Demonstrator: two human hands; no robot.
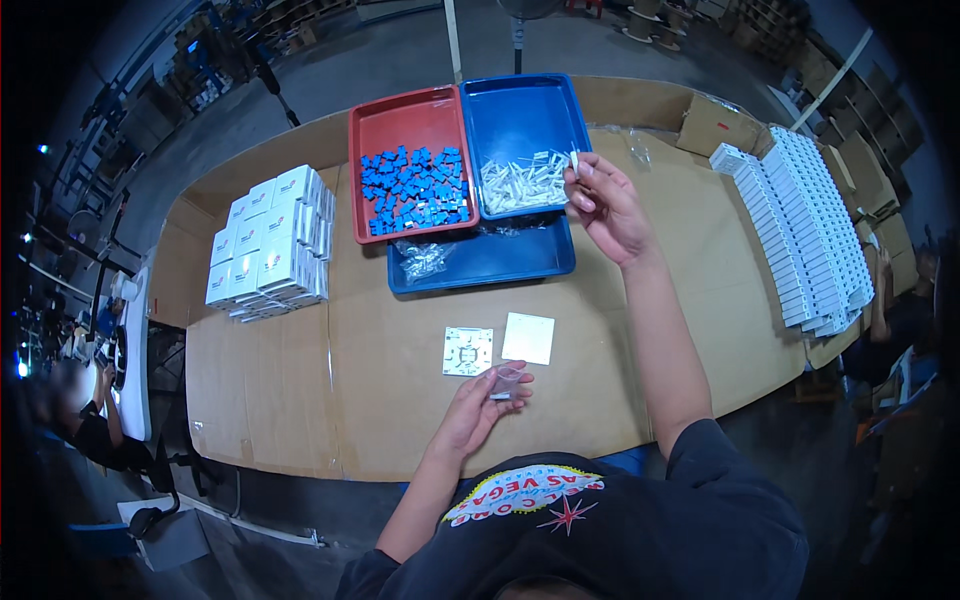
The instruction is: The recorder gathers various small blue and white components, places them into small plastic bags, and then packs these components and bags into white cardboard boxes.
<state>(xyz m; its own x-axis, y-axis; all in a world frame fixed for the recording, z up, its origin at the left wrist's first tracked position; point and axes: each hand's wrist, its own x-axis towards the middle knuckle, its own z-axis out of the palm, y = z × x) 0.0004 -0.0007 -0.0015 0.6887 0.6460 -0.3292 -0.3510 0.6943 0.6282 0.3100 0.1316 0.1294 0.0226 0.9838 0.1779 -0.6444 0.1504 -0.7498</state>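
My right hand (603, 203) is raised over the edge of the blue tray (520, 110) and pinches a small white plastic piece (574, 161) between fingertips. That tray holds a pile of similar white pieces (522, 183). My left hand (482, 403) rests near the table's front edge and holds a small clear plastic bag (507, 380). Just beyond it lie a white square plate with cut-outs (467, 351) and a plain white square plate (528, 338). A red tray (405, 125) holds several blue plastic parts (415, 187).
A second blue tray (500, 262) in front holds clear bags (424, 257). Stacked white boxes (268, 243) stand at the left. Rows of white parts (805, 225) line the right edge beside brown cartons (718, 127). Another person (85, 420) sits far left. The table (300, 400) is covered in cardboard.
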